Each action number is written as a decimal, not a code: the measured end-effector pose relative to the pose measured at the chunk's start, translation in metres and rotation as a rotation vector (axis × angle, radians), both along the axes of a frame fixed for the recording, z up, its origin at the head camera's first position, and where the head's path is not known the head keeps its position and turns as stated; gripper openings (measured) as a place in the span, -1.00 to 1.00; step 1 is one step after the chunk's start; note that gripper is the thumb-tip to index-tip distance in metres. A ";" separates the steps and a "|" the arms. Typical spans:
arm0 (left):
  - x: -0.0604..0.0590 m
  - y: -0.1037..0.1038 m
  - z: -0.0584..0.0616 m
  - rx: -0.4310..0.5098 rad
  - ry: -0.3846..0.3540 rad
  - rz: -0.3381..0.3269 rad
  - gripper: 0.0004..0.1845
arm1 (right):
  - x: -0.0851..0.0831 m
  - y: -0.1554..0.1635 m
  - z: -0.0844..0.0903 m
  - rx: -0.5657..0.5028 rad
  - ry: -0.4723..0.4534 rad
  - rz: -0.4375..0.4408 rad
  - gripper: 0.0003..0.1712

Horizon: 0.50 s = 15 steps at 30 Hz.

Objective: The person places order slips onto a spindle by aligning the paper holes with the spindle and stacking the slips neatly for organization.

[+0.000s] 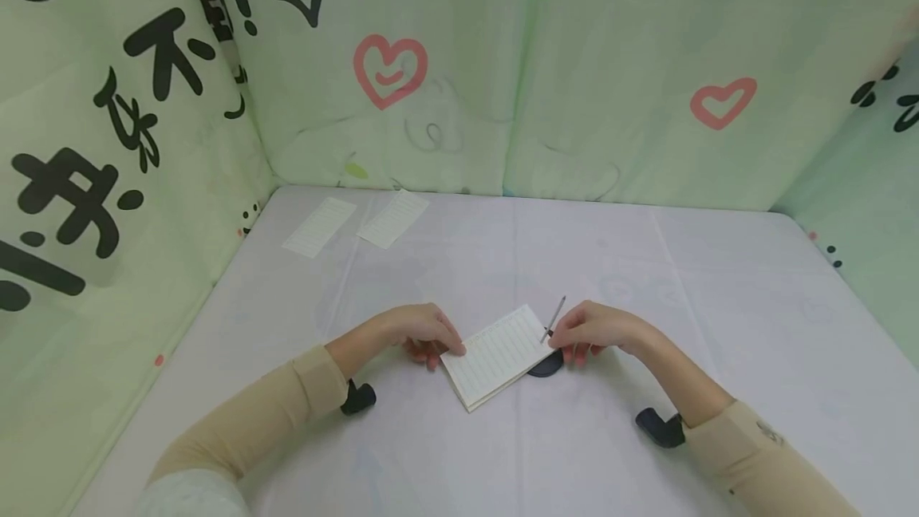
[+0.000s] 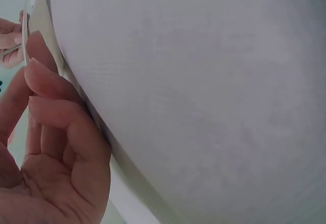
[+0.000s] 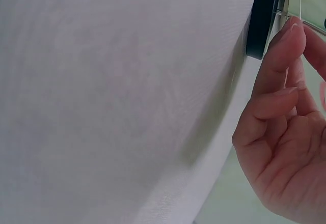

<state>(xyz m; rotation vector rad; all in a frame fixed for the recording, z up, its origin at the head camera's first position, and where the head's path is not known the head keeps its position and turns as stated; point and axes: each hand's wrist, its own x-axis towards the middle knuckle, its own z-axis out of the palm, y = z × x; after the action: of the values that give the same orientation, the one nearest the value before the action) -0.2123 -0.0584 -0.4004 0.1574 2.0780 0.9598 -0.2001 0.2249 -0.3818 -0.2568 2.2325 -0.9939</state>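
Observation:
A small lined notepad (image 1: 495, 356) lies slanted on the white tablecloth (image 1: 646, 278) in front of me. My left hand (image 1: 441, 353) pinches its left corner, thumb on top and curled fingers at the edge. In the left wrist view the fingertips (image 2: 43, 76) touch the pad's cream edge (image 2: 127, 175). My right hand (image 1: 556, 335) pinches a thin silver pen (image 1: 558, 311) at the pad's right corner. A black round disc (image 1: 547, 365) lies under that hand, partly covered by the pad. It shows again (image 3: 261, 20) beside the curled right fingers (image 3: 280, 56).
Two lined paper slips (image 1: 319, 226) (image 1: 393, 218) lie at the back left of the table. Pale green fabric walls (image 1: 610, 62) with hearts and black characters close in the back and both sides. Black camera mounts sit at each wrist (image 1: 356, 397) (image 1: 660, 427).

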 end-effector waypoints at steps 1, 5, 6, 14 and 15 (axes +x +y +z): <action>0.000 0.000 0.000 -0.005 0.001 -0.005 -0.86 | 0.000 0.000 -0.001 0.009 -0.001 -0.001 -0.76; 0.000 0.002 0.000 -0.030 0.000 -0.017 -0.86 | -0.001 -0.001 -0.004 0.040 -0.005 -0.009 -0.78; 0.000 0.002 -0.001 -0.037 0.000 -0.016 -0.86 | -0.001 -0.001 -0.004 0.044 -0.007 -0.011 -0.78; -0.003 0.005 -0.003 -0.058 -0.016 -0.022 -0.87 | -0.002 -0.002 -0.006 0.056 -0.015 -0.017 -0.78; -0.003 0.005 -0.004 -0.059 -0.017 -0.023 -0.87 | -0.002 -0.002 -0.006 0.060 -0.015 -0.019 -0.77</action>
<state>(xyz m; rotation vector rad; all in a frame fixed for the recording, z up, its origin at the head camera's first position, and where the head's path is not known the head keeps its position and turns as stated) -0.2155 -0.0532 -0.4042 0.1416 2.0824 0.8816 -0.2018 0.2232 -0.3878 -0.2015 2.2511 -0.9346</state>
